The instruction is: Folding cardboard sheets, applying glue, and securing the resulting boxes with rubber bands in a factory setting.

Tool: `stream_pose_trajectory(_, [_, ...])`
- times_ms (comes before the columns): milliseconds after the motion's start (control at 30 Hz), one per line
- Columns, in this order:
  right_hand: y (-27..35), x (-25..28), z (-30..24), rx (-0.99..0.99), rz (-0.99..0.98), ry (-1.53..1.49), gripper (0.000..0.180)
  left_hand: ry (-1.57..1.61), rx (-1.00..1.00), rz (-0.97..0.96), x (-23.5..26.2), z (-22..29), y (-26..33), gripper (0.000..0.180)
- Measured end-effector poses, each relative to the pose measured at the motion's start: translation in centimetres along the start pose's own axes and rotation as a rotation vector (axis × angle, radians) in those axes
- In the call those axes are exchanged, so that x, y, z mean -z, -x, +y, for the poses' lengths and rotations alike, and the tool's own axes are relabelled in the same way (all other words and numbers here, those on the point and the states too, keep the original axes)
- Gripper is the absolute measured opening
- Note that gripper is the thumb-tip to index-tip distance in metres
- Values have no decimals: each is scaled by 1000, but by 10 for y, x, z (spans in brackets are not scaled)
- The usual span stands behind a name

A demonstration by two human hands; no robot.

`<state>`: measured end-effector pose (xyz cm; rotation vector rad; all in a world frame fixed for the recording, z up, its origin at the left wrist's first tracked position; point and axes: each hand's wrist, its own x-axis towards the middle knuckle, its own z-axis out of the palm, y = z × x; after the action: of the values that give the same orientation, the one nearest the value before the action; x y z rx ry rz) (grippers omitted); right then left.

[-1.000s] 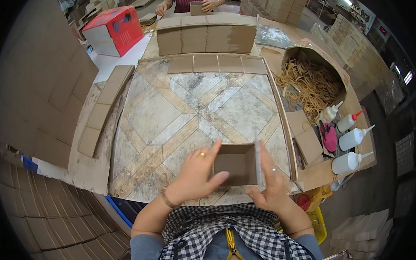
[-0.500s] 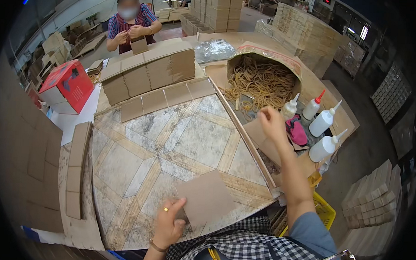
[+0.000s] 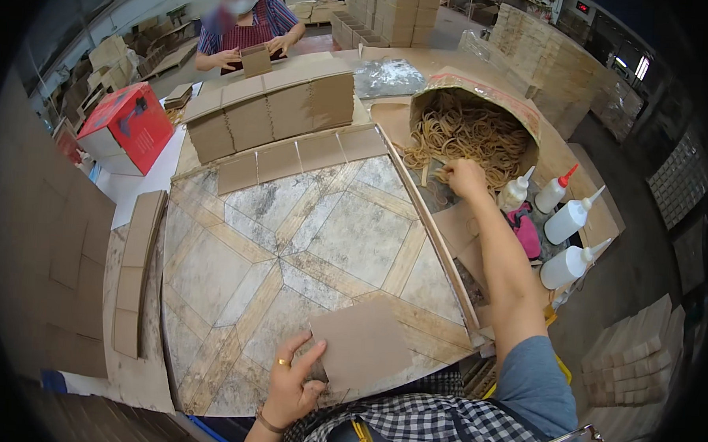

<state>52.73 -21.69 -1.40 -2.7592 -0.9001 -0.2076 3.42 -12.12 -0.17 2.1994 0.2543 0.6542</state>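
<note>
The flat brown cardboard piece (image 3: 362, 344) lies at the near edge of the patterned tabletop (image 3: 290, 242), just in front of the person's checked shirt. Left hand (image 3: 296, 380) pinches its near-left corner, thumb on top, fingers curled under/beside it, ring showing. A sec ago this piece was a small open box held up between both hands; half a sec ago it was already down flat w/ only the left hand on it, and it sits in about the same spot now.

Right hand (image 3: 465, 178) is stretched far out to the right, fingers bunched down into the heap of rubber bands (image 3: 464, 131) inside the round-topped cardboard bin (image 3: 486, 88). It touches the bands; can't tell whether it has any pinched. Half a sec ago that hand was over the bin's edge, not so deep in; now it's at the pile itself.

Just right of that hand: four white squeeze bottles, the nearest one (image 3: 516, 192) almost touching the wrist, another w/ a red tip (image 3: 551, 192), two more (image 3: 570, 242) farther along (a pink rag lies between them and the forearm).

Farther out: rows of folded cardboard stacks (image 3: 272, 115) along the table's far edge, a strip of flat pieces (image 3: 134, 271) along the left, a red box (image 3: 129, 128) at far left. Across the table another person (image 3: 248, 23) holds a small cardboard box in both hands.
</note>
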Motion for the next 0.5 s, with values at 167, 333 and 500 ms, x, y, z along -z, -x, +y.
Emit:
stream_pose_trajectory(167, [11,9,9,37,104,-52,21,123,19,29,7,4,-11,56])
stream_pose_trajectory(333, [21,27,2,48,119,53,19,218,51,57,12,-4,-15,47])
stream_pose_trajectory(500, [45,44,-66,71,335,-664,13,269,197,83,20,1,-23,49])
